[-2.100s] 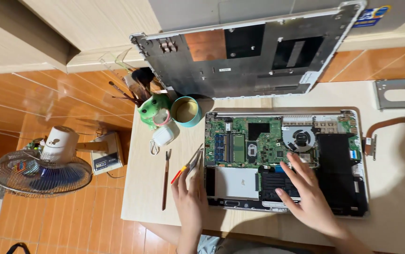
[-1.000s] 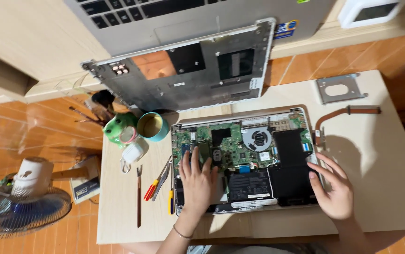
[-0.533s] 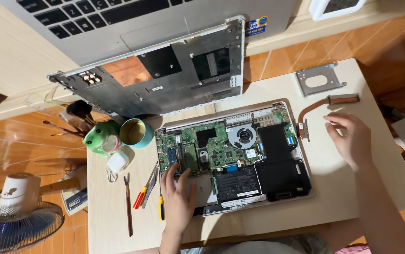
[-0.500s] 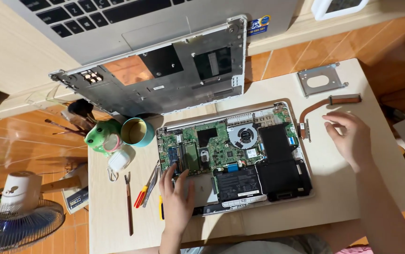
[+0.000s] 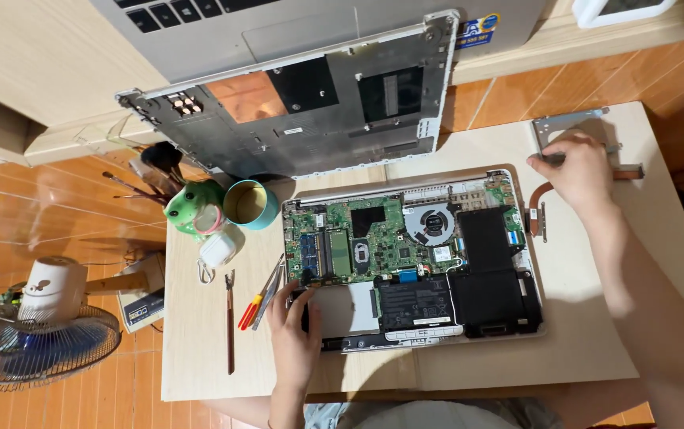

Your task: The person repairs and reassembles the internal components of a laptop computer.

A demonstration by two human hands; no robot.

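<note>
Metal bracket point(image 5: 576, 127) at the table's point(image 5: 580, 334) far right corner was now reached and pinched by the right hand point(image 5: 580, 168), moved off the heat pipe point(image 5: 539, 199); the left hand point(image 5: 294, 334), grip loosely open, stayed flat on the opened laptop point(image 5: 409, 262).

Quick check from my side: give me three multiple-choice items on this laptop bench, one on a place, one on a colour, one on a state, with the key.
1. Where is the right hand?
A. on the fan
B. on the metal bracket at the table's far right corner
C. on the battery

2. What colour is the open cup beside the frog-shaped holder?
A. teal
B. red
C. black

3. In what state is the laptop under the left hand?
A. lid shut
B. bottom cover screwed on
C. bottom cover off, board exposed

Key: 1 B, the fingers lie on the bracket. 2 A, its wall is teal. 3 C, the green board, fan and battery show.
</note>
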